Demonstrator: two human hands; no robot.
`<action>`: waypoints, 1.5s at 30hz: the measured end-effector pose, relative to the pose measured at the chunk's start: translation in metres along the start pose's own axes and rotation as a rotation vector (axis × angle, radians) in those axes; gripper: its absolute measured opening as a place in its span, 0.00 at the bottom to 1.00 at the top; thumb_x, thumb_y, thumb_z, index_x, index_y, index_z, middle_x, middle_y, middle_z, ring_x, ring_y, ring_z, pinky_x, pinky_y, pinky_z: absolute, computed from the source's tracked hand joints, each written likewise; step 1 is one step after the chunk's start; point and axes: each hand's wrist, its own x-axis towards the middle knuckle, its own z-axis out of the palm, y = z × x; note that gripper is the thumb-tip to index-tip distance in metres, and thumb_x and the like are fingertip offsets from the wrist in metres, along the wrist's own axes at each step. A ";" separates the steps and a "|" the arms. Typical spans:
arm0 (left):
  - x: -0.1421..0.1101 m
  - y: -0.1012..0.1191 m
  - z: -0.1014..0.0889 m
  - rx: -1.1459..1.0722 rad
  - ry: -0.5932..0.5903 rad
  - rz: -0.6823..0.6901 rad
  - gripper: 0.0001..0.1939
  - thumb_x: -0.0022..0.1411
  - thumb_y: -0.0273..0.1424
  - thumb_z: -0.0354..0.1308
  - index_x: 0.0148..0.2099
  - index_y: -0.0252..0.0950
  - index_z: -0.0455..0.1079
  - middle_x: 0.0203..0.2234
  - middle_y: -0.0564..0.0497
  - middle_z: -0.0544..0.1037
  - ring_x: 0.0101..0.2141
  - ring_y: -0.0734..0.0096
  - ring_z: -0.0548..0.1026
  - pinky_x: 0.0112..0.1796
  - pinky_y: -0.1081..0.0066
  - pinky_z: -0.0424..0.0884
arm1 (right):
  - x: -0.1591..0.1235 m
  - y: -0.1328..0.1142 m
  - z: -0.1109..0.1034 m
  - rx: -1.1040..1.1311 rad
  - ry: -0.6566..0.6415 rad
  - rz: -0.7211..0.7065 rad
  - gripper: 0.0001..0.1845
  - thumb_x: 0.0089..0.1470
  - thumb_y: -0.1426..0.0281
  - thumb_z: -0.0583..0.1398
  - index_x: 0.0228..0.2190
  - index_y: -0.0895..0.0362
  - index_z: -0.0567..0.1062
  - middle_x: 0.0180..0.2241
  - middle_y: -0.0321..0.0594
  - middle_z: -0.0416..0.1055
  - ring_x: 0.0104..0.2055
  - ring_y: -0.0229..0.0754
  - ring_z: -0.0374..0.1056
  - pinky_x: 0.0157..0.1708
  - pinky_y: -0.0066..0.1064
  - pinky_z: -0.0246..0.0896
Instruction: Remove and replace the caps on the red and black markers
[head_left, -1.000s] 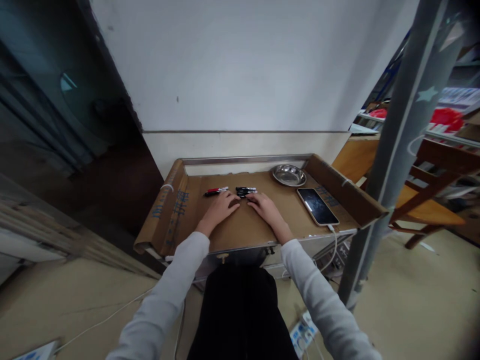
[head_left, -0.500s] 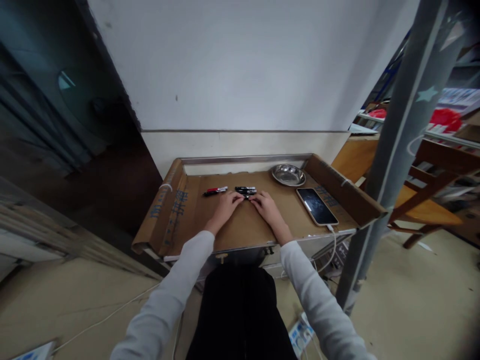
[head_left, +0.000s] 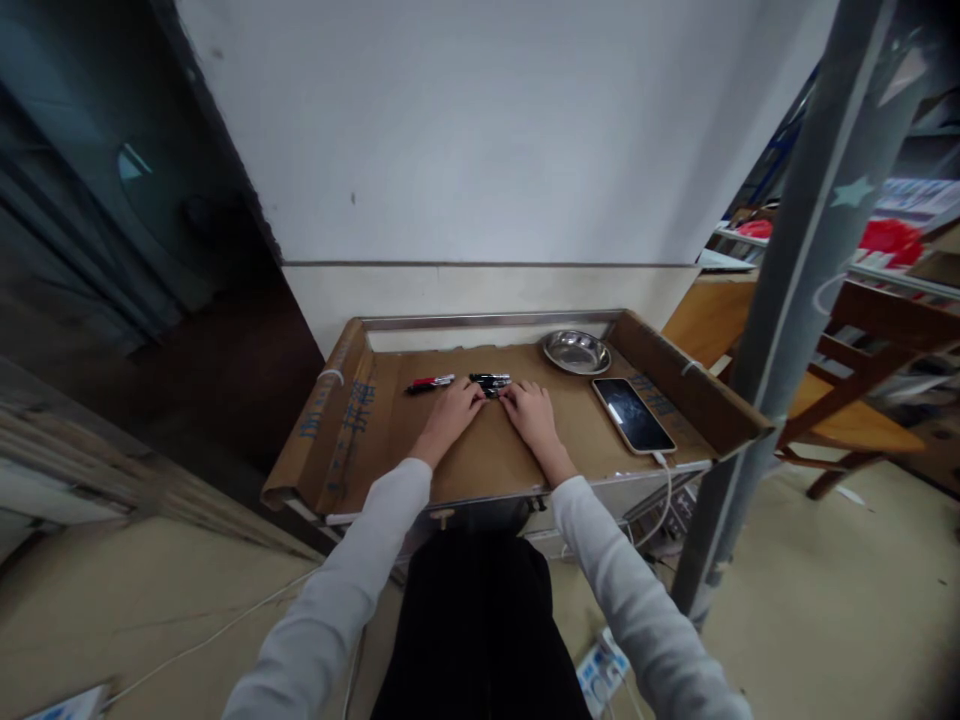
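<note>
Several black pens (head_left: 489, 379) lie side by side on the brown cardboard (head_left: 480, 450) in front of me. At the near side of this group, the fingers of my left hand (head_left: 452, 411) are closed at the left end of a black pen (head_left: 492, 393). My right hand (head_left: 531, 412) pinches the same pen's right end, and the fingers hide part of it. Just left of the group lie a red pen and a black one (head_left: 430, 383), beyond my left hand and touched by neither hand.
A shiny metal dish (head_left: 577, 352) stands at the back right. Nearer lies a phone (head_left: 634, 415) with a white cable (head_left: 668, 500) over the front edge. Raised cardboard sides (head_left: 319, 415) bound the table. A grey post (head_left: 780, 300) and a wooden chair (head_left: 862, 420) are at right.
My left hand has moved right, from beside the red pen to the near black pen, and its fingers have closed. My right hand stays at that pen's right end.
</note>
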 end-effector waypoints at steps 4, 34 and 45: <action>-0.002 0.002 -0.002 0.116 0.087 -0.061 0.05 0.58 0.28 0.54 0.39 0.36 0.67 0.36 0.48 0.68 0.39 0.65 0.68 0.44 0.66 0.64 | -0.001 -0.003 -0.001 0.004 0.008 0.013 0.10 0.58 0.67 0.52 0.37 0.55 0.71 0.36 0.43 0.69 0.41 0.44 0.61 0.38 0.32 0.47; -0.019 0.033 -0.019 -0.483 0.502 -0.180 0.18 0.59 0.35 0.55 0.51 0.39 0.61 0.40 0.48 0.73 0.37 0.73 0.73 0.39 0.70 0.71 | 0.006 -0.037 -0.001 1.826 -0.298 0.541 0.10 0.42 0.66 0.64 0.30 0.54 0.76 0.31 0.36 0.73 0.26 0.32 0.64 0.27 0.25 0.63; -0.022 0.033 -0.022 -0.392 0.485 -0.210 0.13 0.61 0.35 0.52 0.47 0.38 0.65 0.40 0.48 0.74 0.37 0.73 0.73 0.41 0.70 0.70 | 0.003 -0.010 -0.009 1.964 -0.365 0.590 0.09 0.47 0.71 0.61 0.34 0.57 0.76 0.39 0.38 0.74 0.38 0.34 0.70 0.41 0.24 0.68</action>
